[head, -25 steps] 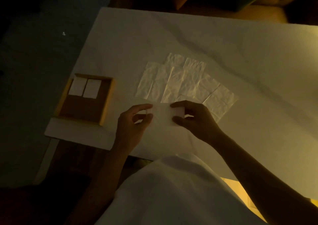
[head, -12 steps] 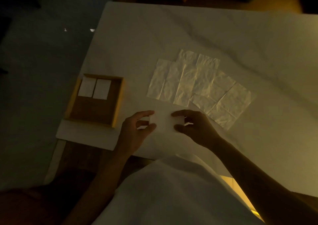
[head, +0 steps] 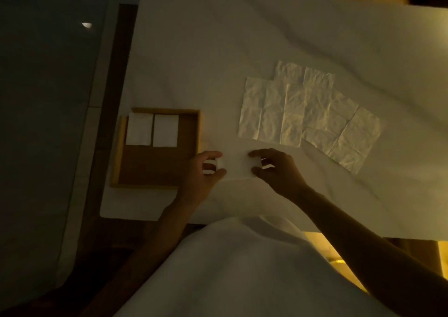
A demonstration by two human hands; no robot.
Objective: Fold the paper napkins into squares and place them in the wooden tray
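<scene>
Dimly lit white table (head: 218, 50)

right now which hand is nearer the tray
Left. The left hand sits just off the tray's right wall; the right hand is farther right, across the napkin both hold.

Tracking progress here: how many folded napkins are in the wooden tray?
2: one folded napkin in the tray's far-left corner, the second beside it on its right. None looks hidden.

The tray (head: 116, 152) was matt wood with a brown, cork-like floor. The spread napkins (head: 305, 115) were thin, crinkled, creased paper. The table (head: 218, 50) looked smooth, pale and faintly veined.
</scene>
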